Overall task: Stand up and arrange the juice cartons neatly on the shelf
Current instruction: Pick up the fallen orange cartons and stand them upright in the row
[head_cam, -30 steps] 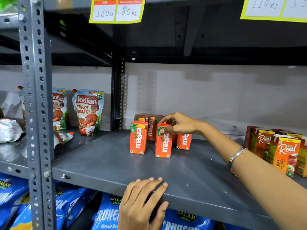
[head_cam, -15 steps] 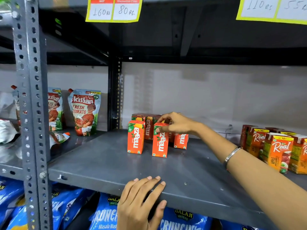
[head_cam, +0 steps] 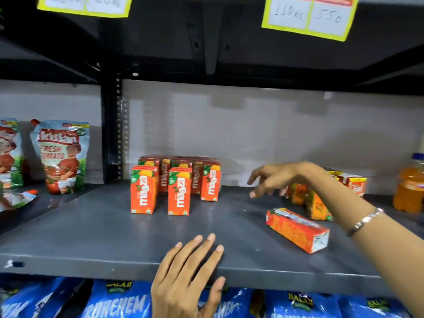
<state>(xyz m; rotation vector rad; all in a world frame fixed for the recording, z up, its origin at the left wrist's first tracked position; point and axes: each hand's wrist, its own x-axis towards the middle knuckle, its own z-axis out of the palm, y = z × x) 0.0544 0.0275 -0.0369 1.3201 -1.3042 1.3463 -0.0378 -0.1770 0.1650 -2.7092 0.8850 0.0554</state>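
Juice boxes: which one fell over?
The orange carton lying flat near the shelf's front right, below the right hand. The Maaza cartons stand upright.

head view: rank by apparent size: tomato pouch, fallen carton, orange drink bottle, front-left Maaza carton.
1. tomato pouch
2. fallen carton, lying nearer the camera, so possibly flattered
3. front-left Maaza carton; orange drink bottle is cut by the frame edge, so these two stay unranked.

shelf [head_cam: 96,228]: matt grey painted metal | Maaza cartons [head_cam: 179,191]: smooth printed card | wafer bags [head_cam: 119,304], 6 o'clock: glossy blue plastic | bracelet [head_cam: 364,221]: shiny metal
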